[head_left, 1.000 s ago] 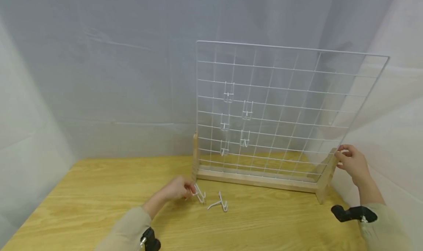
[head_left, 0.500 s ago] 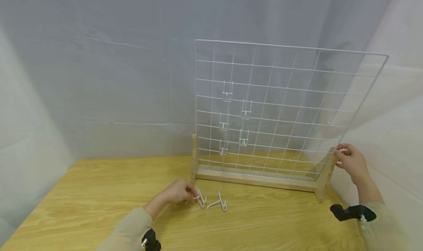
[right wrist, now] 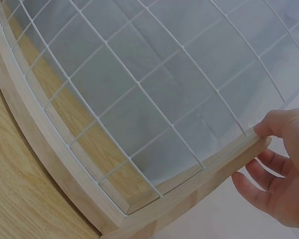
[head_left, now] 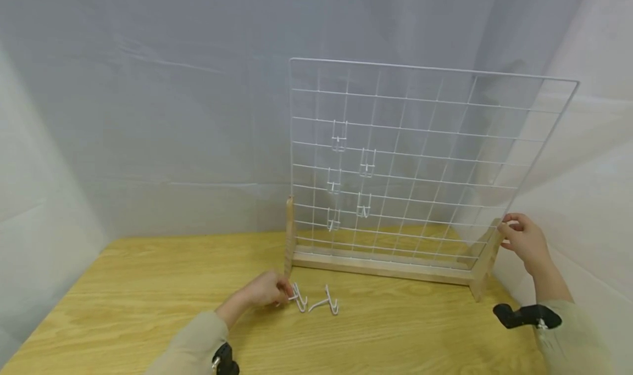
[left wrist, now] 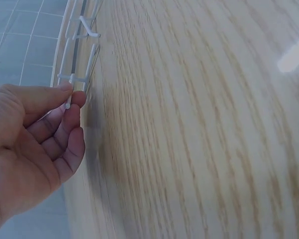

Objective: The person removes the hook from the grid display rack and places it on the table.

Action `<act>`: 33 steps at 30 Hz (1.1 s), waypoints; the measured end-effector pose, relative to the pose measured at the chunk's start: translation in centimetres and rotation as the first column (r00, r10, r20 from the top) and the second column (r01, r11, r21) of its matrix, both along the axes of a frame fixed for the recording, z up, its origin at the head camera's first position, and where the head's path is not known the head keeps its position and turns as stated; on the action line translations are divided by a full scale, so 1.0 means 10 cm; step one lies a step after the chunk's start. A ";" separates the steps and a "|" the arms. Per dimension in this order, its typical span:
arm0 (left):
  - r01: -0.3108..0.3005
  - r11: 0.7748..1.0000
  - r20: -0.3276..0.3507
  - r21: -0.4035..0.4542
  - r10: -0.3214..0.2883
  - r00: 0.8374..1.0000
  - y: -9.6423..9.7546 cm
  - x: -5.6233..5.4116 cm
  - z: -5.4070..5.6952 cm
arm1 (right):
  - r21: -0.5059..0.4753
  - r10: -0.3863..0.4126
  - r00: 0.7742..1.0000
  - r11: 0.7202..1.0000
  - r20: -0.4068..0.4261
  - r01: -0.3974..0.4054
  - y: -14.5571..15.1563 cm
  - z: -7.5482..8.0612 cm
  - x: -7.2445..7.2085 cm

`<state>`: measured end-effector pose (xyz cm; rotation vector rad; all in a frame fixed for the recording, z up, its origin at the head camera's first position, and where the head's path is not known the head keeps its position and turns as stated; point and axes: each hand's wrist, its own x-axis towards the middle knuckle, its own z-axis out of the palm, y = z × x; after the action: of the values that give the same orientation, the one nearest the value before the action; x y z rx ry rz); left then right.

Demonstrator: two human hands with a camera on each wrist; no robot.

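My left hand [head_left: 267, 289] pinches the prong of a white wire hook [left wrist: 72, 77] between thumb and index finger, low over the table in front of the stand. To its right lies a second white hook [head_left: 328, 302] on the wood. A white wire grid panel [head_left: 435, 67] stands upright in a wooden stand [head_left: 381, 269]. Several similar hooks [head_left: 366, 169] hang on the panel's left half. My right hand [head_left: 528, 246] grips the top of the stand's right upright [right wrist: 224, 172], thumb at the panel's edge and fingers on the outer side.
The yellow wood-grain table [head_left: 163, 287] extends to the left of the stand. Pale sheeting [head_left: 173, 117] hangs behind and at both sides, close to my right hand. Black camera mounts [head_left: 526, 315] sit on both wrists.
The left hand and its hook have dropped slightly toward the table. The right hand keeps its hold on the stand. The whole head view has shifted a little.
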<state>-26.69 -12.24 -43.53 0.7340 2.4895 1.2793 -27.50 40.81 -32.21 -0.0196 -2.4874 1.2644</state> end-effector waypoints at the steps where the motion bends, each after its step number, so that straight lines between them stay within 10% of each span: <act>1: -0.001 1.000 0.009 0.005 0.001 1.000 -0.01 0.00 0.00 | 0.002 0.000 1.000 1.000 0.002 0.000 0.00 0.00 0.00; 18: -0.035 0.999 0.026 -0.028 0.036 0.999 -0.08 0.02 0.00 | -0.011 -0.005 1.000 1.000 -0.001 0.005 0.00 0.00 0.00; 33: -0.064 0.991 -0.018 0.120 0.067 0.998 0.00 -0.10 0.39 | -0.007 -0.006 1.000 1.000 -0.007 0.006 0.00 -0.01 0.00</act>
<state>-27.73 -12.29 -39.62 0.7021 2.4914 1.4612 -27.53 40.85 -32.30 -0.0245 -2.4749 1.2685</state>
